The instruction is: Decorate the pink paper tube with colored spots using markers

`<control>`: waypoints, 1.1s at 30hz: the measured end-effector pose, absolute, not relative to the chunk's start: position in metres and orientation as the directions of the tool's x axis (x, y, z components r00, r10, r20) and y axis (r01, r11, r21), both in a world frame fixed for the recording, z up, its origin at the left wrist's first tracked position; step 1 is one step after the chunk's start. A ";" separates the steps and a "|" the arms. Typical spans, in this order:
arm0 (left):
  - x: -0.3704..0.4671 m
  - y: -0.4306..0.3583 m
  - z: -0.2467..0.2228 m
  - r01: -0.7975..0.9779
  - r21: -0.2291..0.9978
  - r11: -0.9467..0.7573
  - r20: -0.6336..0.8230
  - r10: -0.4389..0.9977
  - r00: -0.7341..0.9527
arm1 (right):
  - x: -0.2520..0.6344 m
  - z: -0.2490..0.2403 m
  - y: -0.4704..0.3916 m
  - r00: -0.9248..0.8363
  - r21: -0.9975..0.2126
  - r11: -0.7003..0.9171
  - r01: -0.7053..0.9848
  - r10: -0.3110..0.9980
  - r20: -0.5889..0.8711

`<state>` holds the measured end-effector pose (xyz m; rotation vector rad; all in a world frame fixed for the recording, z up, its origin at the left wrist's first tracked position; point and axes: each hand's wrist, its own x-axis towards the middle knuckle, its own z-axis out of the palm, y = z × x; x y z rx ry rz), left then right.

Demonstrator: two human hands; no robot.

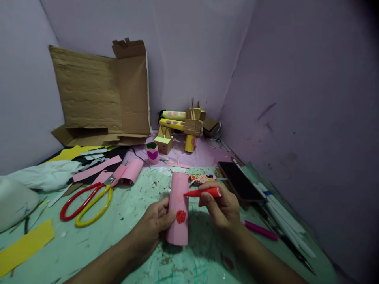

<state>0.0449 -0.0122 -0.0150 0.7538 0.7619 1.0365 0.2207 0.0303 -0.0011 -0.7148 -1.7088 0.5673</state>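
Observation:
A pink paper tube [178, 183] stands tilted over the table, its lower left side gripped by my left hand [156, 221]. On its front is a filled-in red spot [181, 216]. My right hand [220, 205] is closed around a red marker [204, 192]. The marker's tip meets the tube's right side, above the red spot; whether it presses on the paper I cannot tell. Behind my right hand lies a colourful patterned wrapper [203, 178]. A magenta marker [260, 230] rests to the right of my right wrist.
Scissors [94, 201] with red and yellow handles lie left, near another pink tube [133, 172] and paper strips. A dark phone [241, 181] lies right, beside white sticks [286, 217]. Cardboard and yellow tube figures [192, 127], a heart-marked cup [152, 154] and a large cardboard piece [97, 90] stand behind.

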 end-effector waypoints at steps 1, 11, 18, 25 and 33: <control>0.045 -0.012 -0.017 -0.455 0.832 0.317 -0.185 0.932 0.311 | 0.221 -0.001 0.030 -0.181 -0.692 0.702 0.168 0.712 0.678; 0.046 -0.012 -0.012 -0.435 0.839 0.328 -0.200 0.928 0.314 | 0.221 -0.003 0.029 -0.205 -0.700 0.692 0.175 0.721 0.662; 0.045 -0.010 -0.021 -0.460 0.837 0.296 -0.161 0.937 0.311 | 0.220 -0.005 0.030 -0.167 -0.689 0.698 0.195 0.716 0.678; 0.046 -0.013 -0.009 -0.424 0.850 0.314 -0.187 0.931 0.314 | 0.220 -0.009 0.029 -0.153 -0.712 0.688 0.144 0.726 0.671; 0.048 -0.013 -0.011 -0.425 0.860 0.284 -0.166 0.941 0.294 | 0.219 -0.011 0.029 -0.147 -0.712 0.690 0.130 0.724 0.674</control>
